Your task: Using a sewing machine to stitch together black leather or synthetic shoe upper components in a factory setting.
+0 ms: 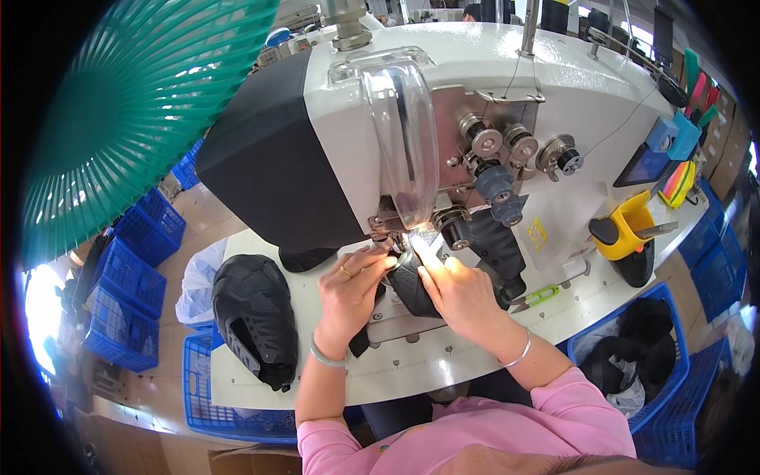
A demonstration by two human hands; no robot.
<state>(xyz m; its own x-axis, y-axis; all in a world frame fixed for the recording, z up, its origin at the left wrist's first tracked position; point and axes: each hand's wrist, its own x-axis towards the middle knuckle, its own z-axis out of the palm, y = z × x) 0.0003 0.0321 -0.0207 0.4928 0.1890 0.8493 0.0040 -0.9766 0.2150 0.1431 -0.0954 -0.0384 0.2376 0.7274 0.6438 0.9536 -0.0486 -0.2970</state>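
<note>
**Green fan guard looms close as both hands crowd the needle**

Right up by the camera, top left, there's the green fan guard (87, 119), ribs spreading wide! Below it, blue crates (123, 328) are stacked on the floor. Move along, and a second shoe upper (253, 317), black, lies on the white tabletop (419, 380), a white plastic bag (199, 286) just beyond its edge.

Now to the middle, and here's the action! The left hand (352, 281), gold ring (346, 271) on a finger, has its grip closed, fingertips together on the edge of the black shoe upper (413, 289). And that upper sits right below the needle area of the big white sewing machine (594, 71), between the two hands, a lamp glow over it. In from the other side, the right hand (467, 297), index finger stretched to the lit spot, the other fingers curled on the upper; whether that grip is pinched underneath, I can't tell!

Just right of it lie green thread snips (540, 297). Farther right, a yellow holder (633, 226) stands on the tabletop, and below, a blue basket (682, 360) carries black pieces (645, 321).
</note>
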